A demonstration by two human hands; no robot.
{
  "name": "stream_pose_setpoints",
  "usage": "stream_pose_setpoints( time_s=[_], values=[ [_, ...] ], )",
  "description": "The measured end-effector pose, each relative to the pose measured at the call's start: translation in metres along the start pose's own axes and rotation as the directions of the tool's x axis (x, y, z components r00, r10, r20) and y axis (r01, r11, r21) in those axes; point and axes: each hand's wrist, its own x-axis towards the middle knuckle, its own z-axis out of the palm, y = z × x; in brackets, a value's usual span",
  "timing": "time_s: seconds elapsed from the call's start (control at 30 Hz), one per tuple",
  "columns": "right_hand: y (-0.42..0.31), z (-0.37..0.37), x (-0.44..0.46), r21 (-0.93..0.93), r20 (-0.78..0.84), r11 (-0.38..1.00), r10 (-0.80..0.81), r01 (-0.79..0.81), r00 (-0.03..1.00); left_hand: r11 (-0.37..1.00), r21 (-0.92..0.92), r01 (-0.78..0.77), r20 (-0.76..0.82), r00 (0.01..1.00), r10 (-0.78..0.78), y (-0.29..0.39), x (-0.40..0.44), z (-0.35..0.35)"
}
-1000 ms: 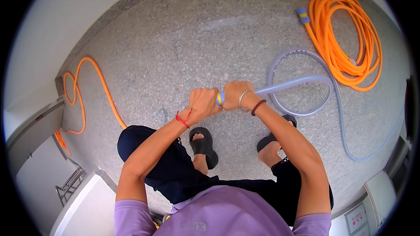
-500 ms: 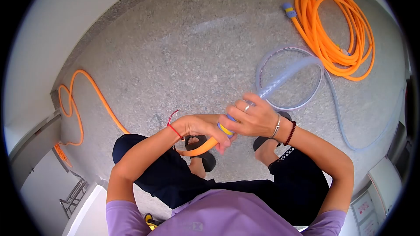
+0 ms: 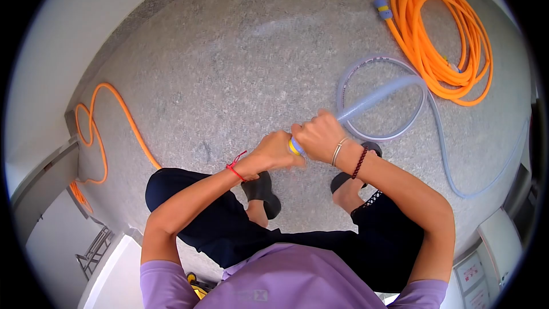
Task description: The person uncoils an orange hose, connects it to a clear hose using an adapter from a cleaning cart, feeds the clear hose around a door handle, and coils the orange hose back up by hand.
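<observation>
A blue-grey and yellow hose connector (image 3: 295, 146) shows between my two hands in front of my knees. My left hand (image 3: 275, 150) is closed around its near side. My right hand (image 3: 319, 136) grips the end of the clear braided hose (image 3: 374, 100), right against the connector. From there the clear hose rises to the right and loops on the floor. An orange hose (image 3: 130, 117) runs from the far left to behind my left knee; its part near my left hand is hidden.
A large coil of orange hose (image 3: 420, 51) lies at the upper right, with another blue-grey and yellow connector (image 3: 382, 8) on its end. The clear hose's thin tail trails right. A wall (image 3: 51, 40) curves along the left. My sandalled feet stand below the hands.
Both hands have turned around the connector and rise slightly, my left hand now more in a fist. The orange hose piece beneath my left hand has gone out of sight.
</observation>
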Motion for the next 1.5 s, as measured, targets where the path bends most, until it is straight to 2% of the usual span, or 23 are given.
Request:
stream_pose_setpoints(
  time_s=[0.07,0.1,0.17,0.23,0.37,0.8,1.03,1.13,1.33,1.4,1.43,1.47,1.5],
  values=[
    [0.003,-0.003,0.01,0.015,0.032,1.0,0.015,-0.015,0.999,0.995,0.092,0.027,-0.124,0.992,-0.016,-0.006,0.004,-0.003],
    [0.002,-0.004,0.015,0.041,0.064,0.998,0.037,-0.039,0.997,0.995,0.092,0.036,-0.126,0.992,-0.024,-0.01,0.004,-0.005],
    [0.0,-0.002,0.022,0.058,0.064,0.996,0.065,-0.069,0.996,0.948,0.316,0.032,-0.224,0.974,0.042,-0.005,0.005,-0.011],
    [0.0,-0.001,0.027,0.064,0.068,0.993,0.091,-0.096,0.994,0.937,0.347,0.04,-0.251,0.967,0.052,-0.009,0.006,-0.013],
    [-0.002,0.0,0.037,0.092,0.193,0.981,0.149,-0.169,0.97,0.888,0.459,0.039,-0.326,0.937,0.127,-0.02,0.012,-0.014],
    [0.0,0.011,0.056,0.161,0.392,0.946,0.2,-0.281,0.898,0.82,0.567,0.076,-0.394,0.899,0.189,-0.035,0.02,-0.017],
    [0.005,0.015,0.06,0.183,0.418,0.935,0.206,-0.304,0.885,0.792,0.603,0.095,-0.383,0.905,0.183,-0.038,0.025,-0.018],
    [0.006,0.02,0.061,0.215,0.367,0.927,0.217,-0.309,0.905,0.789,0.609,0.084,-0.387,0.899,0.203,-0.039,0.025,-0.019],
    [0.006,0.019,0.068,0.223,0.429,0.905,0.243,-0.363,0.87,0.763,0.636,0.114,-0.388,0.902,0.188,-0.036,0.023,-0.026],
    [0.003,0.012,0.066,0.265,0.336,0.868,0.326,-0.421,0.884,0.739,0.666,0.104,-0.365,0.909,0.201,-0.023,0.022,-0.04],
    [0.003,0.003,0.058,0.286,0.118,0.89,0.335,-0.355,0.935,0.718,0.689,0.098,-0.337,0.92,0.198,-0.01,0.017,-0.053],
    [0.003,-0.008,0.047,0.284,-0.104,0.915,0.326,-0.286,0.94,0.734,0.676,0.066,-0.346,0.908,0.238,0.007,0.009,-0.066],
    [0.008,-0.026,0.031,0.217,-0.388,0.956,0.272,-0.2,0.88,0.748,0.663,0.034,-0.355,0.894,0.274,0.023,0.0,-0.083]
  ],
)
